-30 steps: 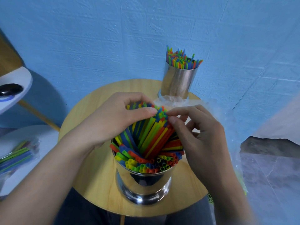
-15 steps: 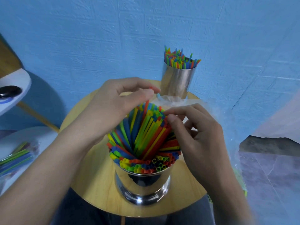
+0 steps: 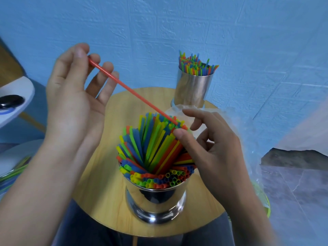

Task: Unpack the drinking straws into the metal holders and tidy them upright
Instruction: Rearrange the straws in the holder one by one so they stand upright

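A shiny metal holder [image 3: 156, 197] stands at the near side of the round wooden table [image 3: 99, 196], packed with leaning straws [image 3: 152, 148] in red, blue, green and yellow. My left hand [image 3: 74, 103] is raised above and left of it and pinches one red straw [image 3: 131, 90] by its upper end; the straw's lower end still reaches the bunch. My right hand [image 3: 209, 150] rests against the right side of the bunch, thumb pressed on the straw tops, fingers loosely curled. A second metal holder [image 3: 193, 87] full of upright straws stands at the table's far edge.
Crumpled clear plastic wrapping [image 3: 179, 109] lies between the two holders and trails off to the right. More straws in a clear bag [image 3: 12, 173] lie on a white surface at the left. A blue wall stands close behind the table.
My left hand has lifted up and to the left, drawing one red straw out of the bunch. My right hand has stayed at the bunch's right side.
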`<control>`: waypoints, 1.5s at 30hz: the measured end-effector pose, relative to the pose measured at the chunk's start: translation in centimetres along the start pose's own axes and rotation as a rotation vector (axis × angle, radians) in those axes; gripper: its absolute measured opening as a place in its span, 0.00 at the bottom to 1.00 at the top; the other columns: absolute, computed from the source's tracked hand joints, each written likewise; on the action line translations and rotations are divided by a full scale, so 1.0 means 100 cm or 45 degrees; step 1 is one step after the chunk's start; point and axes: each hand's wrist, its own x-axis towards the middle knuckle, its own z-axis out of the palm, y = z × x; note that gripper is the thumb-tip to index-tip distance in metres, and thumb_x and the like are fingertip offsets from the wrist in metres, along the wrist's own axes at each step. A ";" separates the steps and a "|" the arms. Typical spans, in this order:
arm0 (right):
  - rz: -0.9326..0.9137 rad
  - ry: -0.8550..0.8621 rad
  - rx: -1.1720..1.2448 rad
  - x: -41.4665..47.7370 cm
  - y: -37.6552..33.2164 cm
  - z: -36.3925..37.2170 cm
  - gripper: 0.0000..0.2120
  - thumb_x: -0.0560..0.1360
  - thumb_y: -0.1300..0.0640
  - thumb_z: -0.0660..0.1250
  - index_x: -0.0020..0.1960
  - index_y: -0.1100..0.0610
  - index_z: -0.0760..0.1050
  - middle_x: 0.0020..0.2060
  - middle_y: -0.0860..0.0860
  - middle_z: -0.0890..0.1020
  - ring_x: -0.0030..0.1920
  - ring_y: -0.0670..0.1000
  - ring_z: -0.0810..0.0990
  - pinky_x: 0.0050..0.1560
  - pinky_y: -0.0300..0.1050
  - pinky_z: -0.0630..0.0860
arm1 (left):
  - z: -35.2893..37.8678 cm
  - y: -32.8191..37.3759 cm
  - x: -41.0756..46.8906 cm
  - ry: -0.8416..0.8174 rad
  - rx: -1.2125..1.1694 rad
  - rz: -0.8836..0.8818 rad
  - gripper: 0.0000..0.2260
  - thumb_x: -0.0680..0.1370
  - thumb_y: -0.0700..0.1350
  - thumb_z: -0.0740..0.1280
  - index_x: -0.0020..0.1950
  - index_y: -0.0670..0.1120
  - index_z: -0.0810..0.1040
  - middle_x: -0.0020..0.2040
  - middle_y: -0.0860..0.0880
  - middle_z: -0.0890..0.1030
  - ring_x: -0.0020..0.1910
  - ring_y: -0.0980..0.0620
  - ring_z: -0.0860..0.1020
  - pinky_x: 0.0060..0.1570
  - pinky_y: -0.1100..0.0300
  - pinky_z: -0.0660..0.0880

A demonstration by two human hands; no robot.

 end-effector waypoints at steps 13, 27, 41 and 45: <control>-0.192 0.321 0.690 -0.003 -0.015 -0.013 0.06 0.74 0.51 0.75 0.50 0.49 0.84 0.35 0.45 0.84 0.37 0.52 0.82 0.36 0.36 0.73 | -0.004 -0.024 -0.016 -0.202 0.386 -0.458 0.05 0.80 0.48 0.66 0.44 0.50 0.76 0.52 0.50 0.87 0.57 0.51 0.84 0.47 0.63 0.79; -0.109 0.368 0.440 0.001 -0.008 -0.010 0.10 0.86 0.55 0.59 0.45 0.51 0.71 0.35 0.56 0.76 0.32 0.50 0.73 0.31 0.41 0.69 | -0.010 -0.022 -0.021 -0.695 1.148 -0.251 0.04 0.78 0.45 0.71 0.48 0.52 0.86 0.44 0.50 0.86 0.43 0.49 0.86 0.43 0.58 0.82; -0.030 0.019 0.326 -0.001 -0.005 -0.002 0.05 0.79 0.56 0.72 0.48 0.47 0.78 0.35 0.49 0.78 0.36 0.54 0.77 0.36 0.54 0.77 | -0.006 -0.024 -0.014 -0.835 1.228 -0.139 0.04 0.75 0.53 0.73 0.48 0.55 0.85 0.44 0.53 0.85 0.48 0.32 0.79 0.53 0.35 0.77; -0.041 -0.007 0.281 -0.001 -0.004 -0.003 0.10 0.79 0.58 0.73 0.51 0.43 0.78 0.38 0.45 0.77 0.34 0.50 0.74 0.35 0.53 0.76 | -0.004 -0.024 -0.011 -0.805 1.173 -0.067 0.05 0.74 0.51 0.72 0.46 0.52 0.85 0.44 0.52 0.85 0.47 0.46 0.82 0.53 0.53 0.78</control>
